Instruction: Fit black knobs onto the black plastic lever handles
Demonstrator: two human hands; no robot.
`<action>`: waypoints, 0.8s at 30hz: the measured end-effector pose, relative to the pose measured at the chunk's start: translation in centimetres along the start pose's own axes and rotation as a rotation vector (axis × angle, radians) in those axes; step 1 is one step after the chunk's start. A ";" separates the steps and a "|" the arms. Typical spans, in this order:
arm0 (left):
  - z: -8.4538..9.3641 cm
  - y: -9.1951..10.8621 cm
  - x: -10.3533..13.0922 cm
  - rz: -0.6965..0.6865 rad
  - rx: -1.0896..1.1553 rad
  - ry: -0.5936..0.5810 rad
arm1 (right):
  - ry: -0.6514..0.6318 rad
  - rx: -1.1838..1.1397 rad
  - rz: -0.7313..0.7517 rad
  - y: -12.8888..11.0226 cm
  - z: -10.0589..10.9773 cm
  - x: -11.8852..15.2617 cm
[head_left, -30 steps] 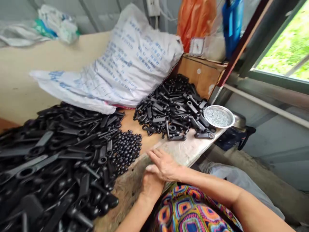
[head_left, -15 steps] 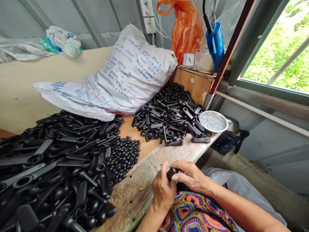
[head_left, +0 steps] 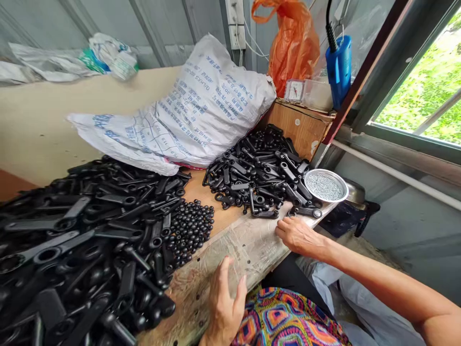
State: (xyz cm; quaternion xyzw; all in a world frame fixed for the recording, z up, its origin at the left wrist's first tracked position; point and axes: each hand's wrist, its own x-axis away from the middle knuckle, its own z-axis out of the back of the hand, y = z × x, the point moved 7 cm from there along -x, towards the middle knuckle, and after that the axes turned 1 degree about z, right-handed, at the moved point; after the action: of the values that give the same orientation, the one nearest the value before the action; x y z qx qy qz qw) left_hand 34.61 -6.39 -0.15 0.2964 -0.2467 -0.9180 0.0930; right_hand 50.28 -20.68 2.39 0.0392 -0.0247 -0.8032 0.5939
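Note:
My left hand [head_left: 226, 300] is over the front edge of the workbench [head_left: 234, 250], thumb and fingers apart, holding nothing. Farther right, my right hand [head_left: 297, 234] reaches to the near side of the right pile of black crank-shaped parts [head_left: 259, 168]. Its fingers are bent near a black part [head_left: 305, 212] at the pile's front edge; whether they hold anything is hidden. Small black balls [head_left: 192, 228] lie in a heap left of centre, beside a large pile of black handle parts [head_left: 118, 235]. A round metal dish [head_left: 326, 186] of small silvery pieces sits at the right corner.
A white printed sack [head_left: 212, 101] leans behind the piles. On a wooden box [head_left: 293, 126] stand a small clock [head_left: 294, 90] and a clear container. An orange bag [head_left: 293, 48] and a blue tool [head_left: 338, 69] hang above. The window is at right.
My hands have moved apart. The right went up and right to the pile's edge; the left moved slightly down and left and opened. The dark piece between them no longer shows. The view shifted.

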 end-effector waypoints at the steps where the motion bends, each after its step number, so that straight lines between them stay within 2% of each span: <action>1: 0.7 -0.8 0.6 0.018 -0.017 0.026 | -0.013 0.030 -0.016 0.7 -0.3 -0.4; 5: 3.5 -3.6 2.7 0.069 -0.076 0.151 | -0.028 0.088 -0.049 2.6 -0.2 -1.8; 8: 4.9 -5.0 3.8 0.103 -0.104 0.218 | 0.070 0.096 -0.036 3.2 0.4 -1.4; 9: 5.2 -5.3 4.1 0.119 -0.106 0.239 | 0.140 0.105 -0.085 3.6 0.5 -0.7; 11: 5.6 -5.8 4.3 0.168 -0.110 0.287 | 0.305 0.114 -0.280 5.3 0.3 1.6; 13: 5.7 -5.6 3.9 0.180 -0.115 0.313 | 0.429 0.073 -0.468 6.9 -0.9 4.3; 14: 5.4 -5.0 3.2 0.149 -0.116 0.302 | 0.464 0.030 -0.508 7.5 -1.7 5.3; 17: 3.1 -1.4 -0.2 -0.082 -0.070 0.166 | 0.483 -0.103 -0.445 8.5 -3.8 6.2; 20: -0.9 3.6 -4.3 -0.308 -0.070 0.006 | 0.503 -0.149 -0.348 9.0 -4.3 5.7; 22: -4.3 6.2 -6.9 -0.352 -0.161 -0.069 | 0.541 -0.154 -0.298 9.1 -4.0 5.6; 24: -8.0 8.0 -9.0 -0.342 -0.241 -0.161 | 0.582 -0.151 -0.262 9.1 -3.7 5.6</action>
State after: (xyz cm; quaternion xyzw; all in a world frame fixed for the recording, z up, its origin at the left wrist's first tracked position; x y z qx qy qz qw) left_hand 46.83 -13.60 2.78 0.2465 -0.0879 -0.9639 -0.0492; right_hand 57.66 -28.65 -0.66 0.2258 0.2109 -0.8275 0.4688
